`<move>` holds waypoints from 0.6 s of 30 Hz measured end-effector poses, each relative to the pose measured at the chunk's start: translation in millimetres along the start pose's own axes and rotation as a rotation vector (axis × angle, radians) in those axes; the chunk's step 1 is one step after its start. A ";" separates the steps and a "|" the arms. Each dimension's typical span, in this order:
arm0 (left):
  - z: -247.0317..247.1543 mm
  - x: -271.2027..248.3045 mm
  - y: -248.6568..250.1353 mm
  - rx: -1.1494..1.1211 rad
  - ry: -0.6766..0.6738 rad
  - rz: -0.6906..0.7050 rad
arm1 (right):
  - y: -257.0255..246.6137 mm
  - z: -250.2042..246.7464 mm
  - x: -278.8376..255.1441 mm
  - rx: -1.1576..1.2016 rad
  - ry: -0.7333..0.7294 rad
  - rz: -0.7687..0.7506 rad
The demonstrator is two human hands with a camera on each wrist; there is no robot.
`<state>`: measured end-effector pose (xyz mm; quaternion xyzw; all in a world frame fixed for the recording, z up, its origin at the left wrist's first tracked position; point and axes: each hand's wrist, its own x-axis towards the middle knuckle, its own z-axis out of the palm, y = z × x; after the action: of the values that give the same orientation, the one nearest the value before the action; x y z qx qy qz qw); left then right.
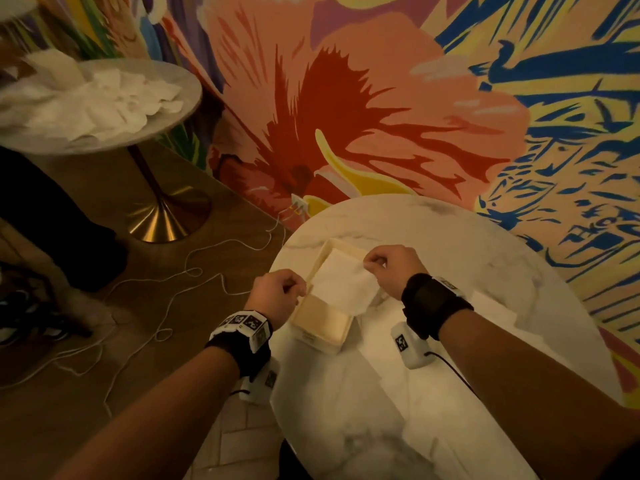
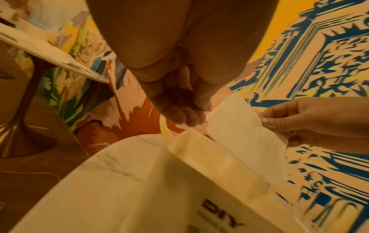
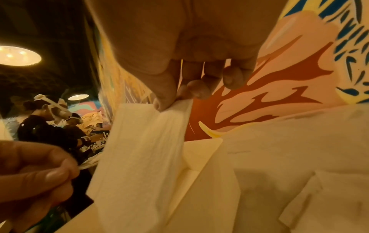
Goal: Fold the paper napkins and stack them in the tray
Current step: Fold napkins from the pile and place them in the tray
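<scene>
- The napkin (image 1: 341, 284) was thin white paper with a soft, faintly ribbed texture, folded to a rectangle and held stretched above the tray (image 1: 320, 327).
- The left hand (image 1: 277, 294) pinched the napkin's left edge between thumb and curled fingers; the remaining fingers were tucked under.
- The right hand (image 1: 394, 268) pinched the opposite, far corner between thumb and forefinger, clamped on the paper.
- The tray was a pale, cream-coloured rectangular box with raised walls, standing on the round table (image 1: 450, 393), whose top was smooth white marble with grey veining.
- Further flat napkins (image 1: 498, 313) lay on the table to the right of the tray.
- Only the head view showed the second round table (image 1: 180, 109) with its heap of loose white napkins (image 1: 104, 98), its brass-coloured flared base (image 1: 162, 220) and a white cable (image 1: 194, 271) on the wooden floor.
- Only the left wrist view showed dark printed lettering (image 2: 221, 212) on the tray's side.
- Only the right wrist view showed round ceiling lamps (image 3: 19, 55) and other people (image 3: 46, 130) in the background.
- The painted wall (image 1: 381, 98) carried a large flower in red, pink, blue and yellow.
</scene>
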<state>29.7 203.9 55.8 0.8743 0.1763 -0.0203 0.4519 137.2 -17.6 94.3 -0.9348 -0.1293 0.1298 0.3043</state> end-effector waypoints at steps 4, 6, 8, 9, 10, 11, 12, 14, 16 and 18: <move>-10.6 6.1 -20.1 0.074 0.017 -0.060 | -5.3 24.4 12.9 -0.017 -0.034 0.102; -9.2 5.9 -26.1 0.083 -0.030 -0.081 | -8.3 37.2 17.6 -0.072 -0.072 0.150; -7.1 5.7 -30.3 0.076 -0.059 -0.096 | -12.0 47.7 20.1 -0.134 -0.113 0.185; -6.0 5.8 -31.7 0.073 -0.066 -0.099 | -13.4 51.5 20.8 -0.171 -0.133 0.196; -4.8 6.0 -33.2 0.067 -0.071 -0.100 | -14.8 54.6 21.4 -0.209 -0.153 0.206; -3.8 6.2 -34.8 0.064 -0.076 -0.101 | -15.6 57.4 22.0 -0.244 -0.174 0.212; -3.1 6.4 -35.7 0.061 -0.079 -0.103 | -15.9 60.1 22.6 -0.271 -0.196 0.219; -1.9 7.3 -37.8 0.056 -0.083 -0.107 | -15.7 66.3 24.0 -0.307 -0.243 0.233; -0.8 8.6 -40.2 0.054 -0.089 -0.103 | -15.3 72.6 25.4 -0.333 -0.270 0.251; -0.2 9.2 -42.3 0.060 -0.095 -0.102 | -15.2 79.0 28.0 -0.372 -0.278 0.267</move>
<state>24.4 229.2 21.0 0.8753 0.1981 -0.0901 0.4318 135.5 45.6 37.1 -0.9566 -0.0673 0.2700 0.0865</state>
